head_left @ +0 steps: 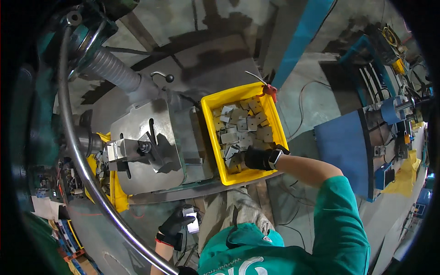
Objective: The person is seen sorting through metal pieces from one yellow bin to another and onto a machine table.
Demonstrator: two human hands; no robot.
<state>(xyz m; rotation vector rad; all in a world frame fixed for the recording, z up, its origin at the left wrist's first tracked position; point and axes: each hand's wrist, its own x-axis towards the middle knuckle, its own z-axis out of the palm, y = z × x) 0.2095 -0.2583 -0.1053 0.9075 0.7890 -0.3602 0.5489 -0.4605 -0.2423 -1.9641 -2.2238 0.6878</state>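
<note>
My left hand (174, 225), in a black glove, is closed around a small bright metal piece (191, 221) in front of the bench. My right hand (259, 158), also black-gloved, reaches over the near right side of a yellow bin (210, 137) and down among several small bent metal plates (247, 123). Its fingertips are hidden, so what it grips, if anything, does not show. Left of the bin is a machine table plate (169, 156) with dark slots. Bolted onto that plate is a metal fixture (145, 147) with a bright block (117, 150) at its left end.
A long curved steel bar (75, 149) sweeps down the left side, passing near my left forearm. A red-handled air gun (270, 93) hangs on the bin's far right corner. To the right stands a blue-topped table (343, 151). Cables lie on the floor.
</note>
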